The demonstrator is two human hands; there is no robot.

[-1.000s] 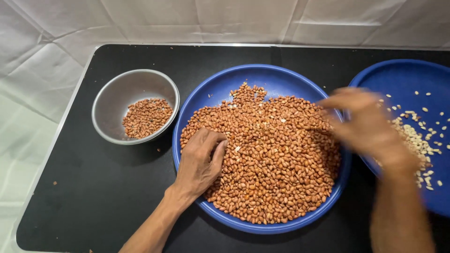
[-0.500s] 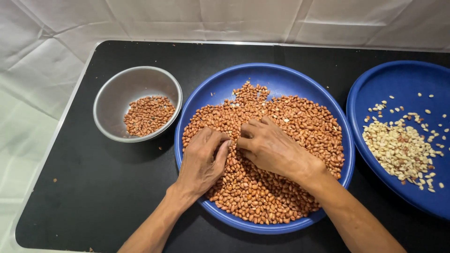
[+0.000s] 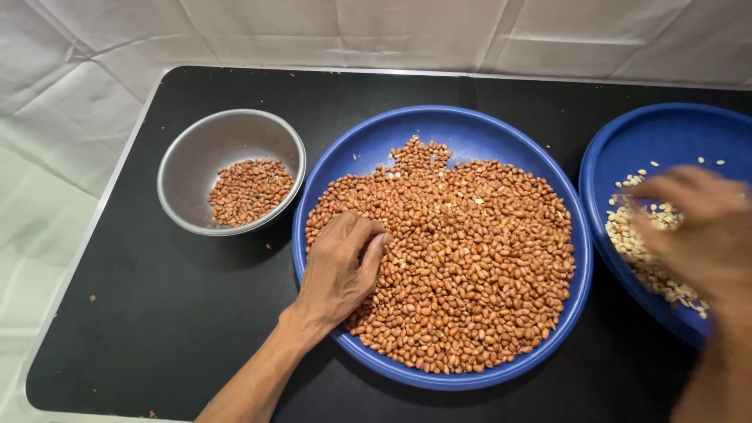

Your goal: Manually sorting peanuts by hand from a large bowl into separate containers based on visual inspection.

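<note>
Head view: left hand (image 3: pixel 338 270) curled, fingers pointing up-right into peanuts (image 3: pixel 470 258); right hand (image 3: pixel 697 227) blurred over pale nuts (image 3: pixel 638 247), grip unclear.

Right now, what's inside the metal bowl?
A small heap of red-brown peanuts lies in the metal bowl, leaving much of its grey inside bare. What lies beneath the heap is covered.

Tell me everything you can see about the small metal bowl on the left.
The metal bowl is round, dull grey and smooth inside, with a thin rim. It stands upright on the black tabletop, left of the large blue plate; whether their rims touch, I cannot tell. It is only partly filled: a low heap of red-brown peanuts lies toward its right side, and the rest of the inside is bare. No hand touches it.
</note>
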